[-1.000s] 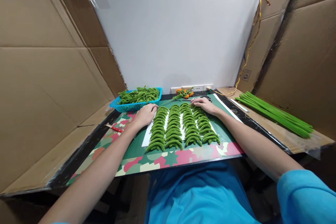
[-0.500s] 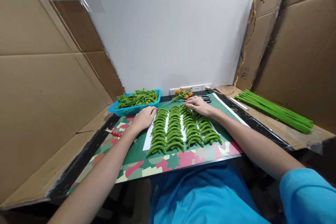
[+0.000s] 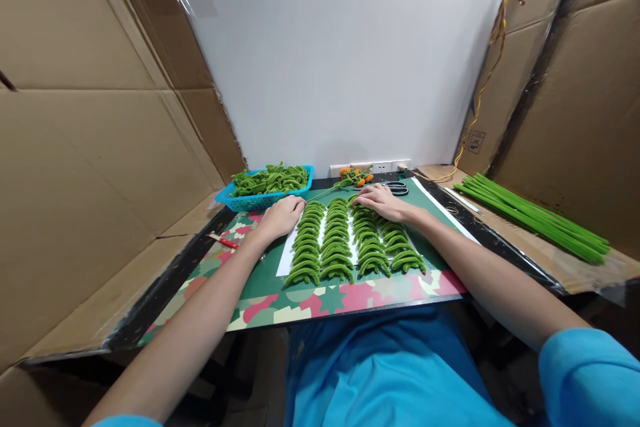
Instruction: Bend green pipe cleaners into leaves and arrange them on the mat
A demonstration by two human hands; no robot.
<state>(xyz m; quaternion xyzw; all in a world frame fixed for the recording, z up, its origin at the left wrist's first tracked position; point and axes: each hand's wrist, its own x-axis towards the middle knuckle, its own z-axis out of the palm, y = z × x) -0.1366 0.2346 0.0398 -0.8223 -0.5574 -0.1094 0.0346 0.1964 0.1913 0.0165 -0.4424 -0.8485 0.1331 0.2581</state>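
Note:
Four columns of curved, fuzzy green pipe-cleaner pieces (image 3: pixel 337 257) lie on a white paper sheet (image 3: pixel 284 261). My left hand (image 3: pixel 283 215) rests by the sheet's far left edge, beside the top of the first column. Its fingers lie low on the surface and hold nothing that I can see. My right hand (image 3: pixel 384 203) spreads over the far end of the third and fourth columns. Its fingers are stretched out, with the tips touching the green pieces there. The palm hides some of the pieces beneath it.
A blue basket (image 3: pixel 265 201) heaped with green pieces stands at the back left. Orange pipe-cleaner flowers (image 3: pixel 357 177) and black-handled scissors (image 3: pixel 397 189) lie behind the columns. Long green stems (image 3: pixel 537 220) lie at right; a red-handled tool (image 3: pixel 225 241) at left. Cardboard walls flank the table.
The view has shifted slightly, moving the whole scene a little to the right. Both hands stay at nearly the same places beside the green columns.

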